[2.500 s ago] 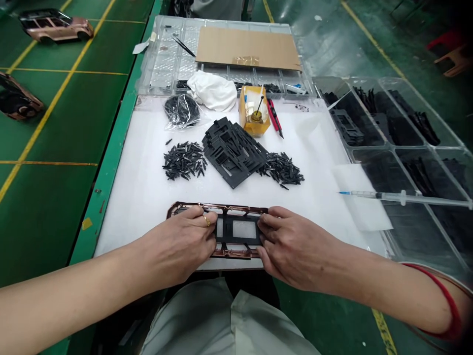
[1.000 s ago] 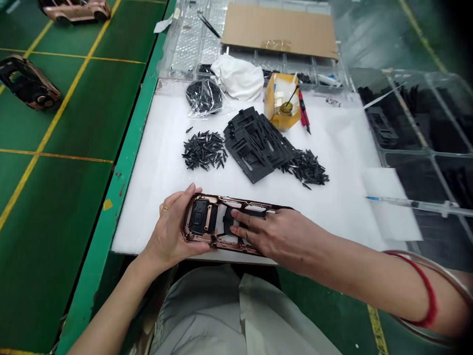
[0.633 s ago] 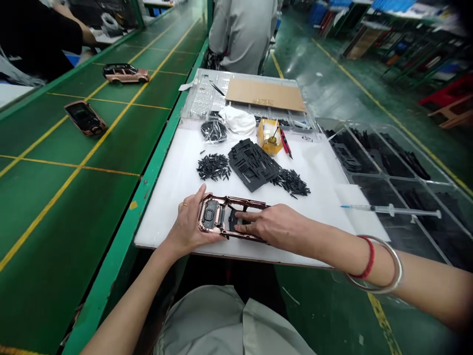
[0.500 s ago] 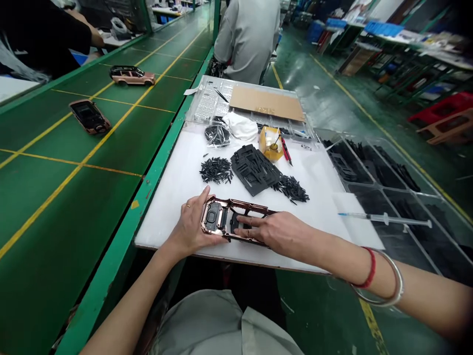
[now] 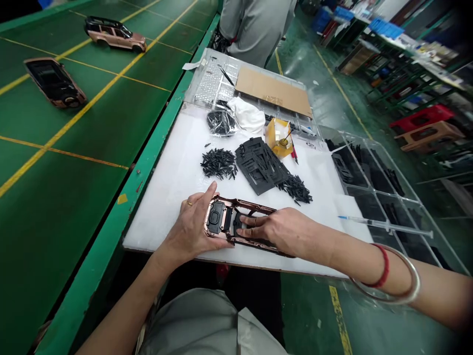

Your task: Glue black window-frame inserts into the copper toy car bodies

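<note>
A copper-coloured toy car body (image 5: 254, 204), hollow side up, lies at the near edge of the white work surface. Around its left end, thumb and fingers on opposite sides, my left hand (image 5: 190, 227) is closed. My right hand (image 5: 284, 229) is over the other end, two fingers reaching inside and pressing on a black piece (image 5: 237, 223); its remaining fingers are largely hidden. Just beyond the car body are a pile of small black parts (image 5: 219, 163), black die-cut sheets (image 5: 260, 165) and a second pile of black parts (image 5: 297, 189).
To the left, a green conveyor (image 5: 99, 123) carries a finished-looking toy car (image 5: 114, 35) and an overturned one (image 5: 55, 81). A yellow container (image 5: 278, 138), white cloth (image 5: 247, 114) and cardboard (image 5: 273, 91) stand farther back. A syringe (image 5: 384, 225) lies right, by a compartment tray (image 5: 373, 185). Someone in grey (image 5: 254, 29) is ahead.
The view has tilted and shifted slightly. Both toy cars on the conveyor appear farther left and higher in view. My hands keep nearly the same hold, right fingers still inside the car body.
</note>
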Demonstrator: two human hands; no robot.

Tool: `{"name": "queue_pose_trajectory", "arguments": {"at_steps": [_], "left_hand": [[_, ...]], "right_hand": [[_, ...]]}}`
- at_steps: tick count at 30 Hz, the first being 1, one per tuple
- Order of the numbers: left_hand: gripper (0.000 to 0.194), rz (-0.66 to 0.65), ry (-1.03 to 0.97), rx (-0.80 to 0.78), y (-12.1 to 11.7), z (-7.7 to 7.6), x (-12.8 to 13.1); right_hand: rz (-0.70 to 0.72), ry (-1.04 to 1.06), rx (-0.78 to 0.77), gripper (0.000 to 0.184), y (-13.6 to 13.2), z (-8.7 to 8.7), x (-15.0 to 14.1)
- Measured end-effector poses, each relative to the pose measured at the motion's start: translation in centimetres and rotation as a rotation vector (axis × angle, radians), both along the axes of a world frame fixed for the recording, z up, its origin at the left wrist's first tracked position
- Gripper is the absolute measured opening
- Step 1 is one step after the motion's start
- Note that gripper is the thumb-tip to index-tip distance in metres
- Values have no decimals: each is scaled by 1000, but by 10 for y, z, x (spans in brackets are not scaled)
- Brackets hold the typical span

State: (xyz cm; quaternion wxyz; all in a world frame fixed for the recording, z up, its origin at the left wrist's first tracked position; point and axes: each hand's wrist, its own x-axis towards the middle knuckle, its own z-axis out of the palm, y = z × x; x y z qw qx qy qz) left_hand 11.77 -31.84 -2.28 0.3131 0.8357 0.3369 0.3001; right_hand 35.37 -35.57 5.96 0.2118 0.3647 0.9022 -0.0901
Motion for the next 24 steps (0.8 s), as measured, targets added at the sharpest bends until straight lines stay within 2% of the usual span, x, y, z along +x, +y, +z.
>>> {"name": "queue_pose_trajectory", "arguments": {"at_steps": [4, 9, 11, 14, 18, 24], "left_hand": [[118, 9, 17, 7, -1, -1, 0], [114, 23, -14, 69, -2, -1, 3], [110, 30, -26, 98, -3, 1, 4], [108, 12, -50, 161, -1, 8, 6], [108, -15, -69, 238, 3, 15, 10], [108, -19, -78, 262, 6, 14, 14]], "right_hand": [[23, 9, 23, 57, -4, 16, 9], [-114, -114, 23, 70, -30, 42, 41], [-142, -155, -4, 68, -41, 42, 53], [-146, -181, -29, 58, -49, 34, 59], [-126, -253, -43, 48, -46, 24, 48], [-86, -312, -86, 50, -43, 24, 40]]}}
